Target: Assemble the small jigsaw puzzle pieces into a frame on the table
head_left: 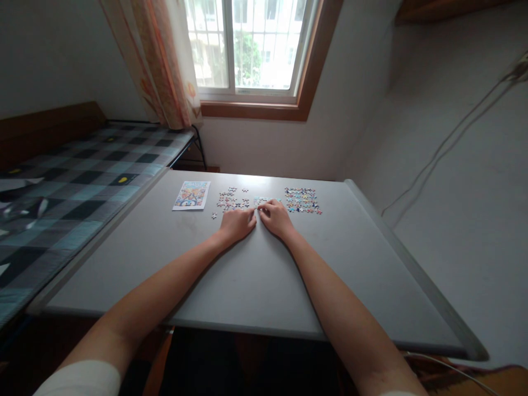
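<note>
My left hand [238, 224] rests on the table with its fingers curled, the fingertips close to my right hand. Whatever it pinches is too small to make out. My right hand [276, 219] is closed at the fingertips, where a tiny pale jigsaw piece [256, 208] shows between the two hands. Just beyond them lies a joined strip of jigsaw puzzle [267, 199], partly hidden by my right fingers. Loose jigsaw pieces [226, 201] are spread beyond my left hand, and a single piece [214, 215] lies apart on its left.
More jigsaw pieces [301, 200] lie in rows at the right. A colourful picture sheet [191, 196] is at the left of the grey table [173, 297]. A bed [124, 148] with a checked cover adjoins the table's left side; a window [264, 49] is ahead.
</note>
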The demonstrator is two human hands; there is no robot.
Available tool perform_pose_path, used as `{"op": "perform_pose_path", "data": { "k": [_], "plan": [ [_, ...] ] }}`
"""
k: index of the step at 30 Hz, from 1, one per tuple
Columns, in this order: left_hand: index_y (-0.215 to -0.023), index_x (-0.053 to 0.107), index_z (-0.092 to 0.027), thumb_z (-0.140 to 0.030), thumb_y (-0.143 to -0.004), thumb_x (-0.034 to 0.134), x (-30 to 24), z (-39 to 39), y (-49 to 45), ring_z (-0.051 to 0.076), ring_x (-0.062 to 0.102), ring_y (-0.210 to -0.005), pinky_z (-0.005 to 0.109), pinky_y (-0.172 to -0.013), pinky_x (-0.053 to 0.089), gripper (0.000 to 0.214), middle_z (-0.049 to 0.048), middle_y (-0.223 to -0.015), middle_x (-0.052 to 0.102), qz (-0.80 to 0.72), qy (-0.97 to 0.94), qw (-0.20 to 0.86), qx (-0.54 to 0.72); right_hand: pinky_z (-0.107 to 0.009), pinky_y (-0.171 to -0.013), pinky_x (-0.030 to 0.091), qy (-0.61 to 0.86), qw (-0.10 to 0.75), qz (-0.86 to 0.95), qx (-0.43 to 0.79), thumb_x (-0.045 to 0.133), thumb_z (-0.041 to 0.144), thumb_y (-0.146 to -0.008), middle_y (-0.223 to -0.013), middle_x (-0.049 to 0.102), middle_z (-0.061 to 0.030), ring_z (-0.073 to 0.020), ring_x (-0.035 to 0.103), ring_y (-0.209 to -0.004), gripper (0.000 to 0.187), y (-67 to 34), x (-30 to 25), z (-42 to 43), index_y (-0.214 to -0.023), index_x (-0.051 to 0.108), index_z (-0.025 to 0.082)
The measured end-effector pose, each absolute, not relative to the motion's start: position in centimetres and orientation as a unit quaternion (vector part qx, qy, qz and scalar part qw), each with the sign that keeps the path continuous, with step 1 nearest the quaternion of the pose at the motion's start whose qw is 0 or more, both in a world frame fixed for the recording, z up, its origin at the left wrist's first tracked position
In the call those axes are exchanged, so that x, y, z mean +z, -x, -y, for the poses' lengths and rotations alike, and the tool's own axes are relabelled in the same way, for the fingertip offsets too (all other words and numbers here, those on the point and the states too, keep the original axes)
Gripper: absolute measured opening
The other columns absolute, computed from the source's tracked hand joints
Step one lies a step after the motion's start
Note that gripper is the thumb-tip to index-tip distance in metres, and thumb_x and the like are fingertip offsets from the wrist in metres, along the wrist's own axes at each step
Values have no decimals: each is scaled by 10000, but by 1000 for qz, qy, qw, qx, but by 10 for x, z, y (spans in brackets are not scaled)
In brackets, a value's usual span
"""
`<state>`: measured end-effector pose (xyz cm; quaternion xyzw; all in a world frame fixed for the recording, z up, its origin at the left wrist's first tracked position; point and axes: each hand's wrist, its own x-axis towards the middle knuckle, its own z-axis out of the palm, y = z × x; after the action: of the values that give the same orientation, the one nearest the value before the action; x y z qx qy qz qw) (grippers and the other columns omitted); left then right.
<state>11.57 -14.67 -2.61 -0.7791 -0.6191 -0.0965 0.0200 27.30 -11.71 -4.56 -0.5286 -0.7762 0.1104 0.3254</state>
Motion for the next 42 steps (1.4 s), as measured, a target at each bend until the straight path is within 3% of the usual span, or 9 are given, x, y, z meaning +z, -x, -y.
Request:
{"op": "perform_pose_path", "data": {
  "k": [42],
  "plan": [
    [-1217, 610, -298, -424, -904, 373, -24, 148, -117, 230, 662, -816, 308, -724, 449, 413, 74, -895, 718, 621, 778, 24, -92, -343, -896, 405, 523, 327, 780, 110, 531, 231, -826, -946, 599, -61, -200, 539, -941, 215, -274, -47, 116, -945, 709, 221]
  ]
}}
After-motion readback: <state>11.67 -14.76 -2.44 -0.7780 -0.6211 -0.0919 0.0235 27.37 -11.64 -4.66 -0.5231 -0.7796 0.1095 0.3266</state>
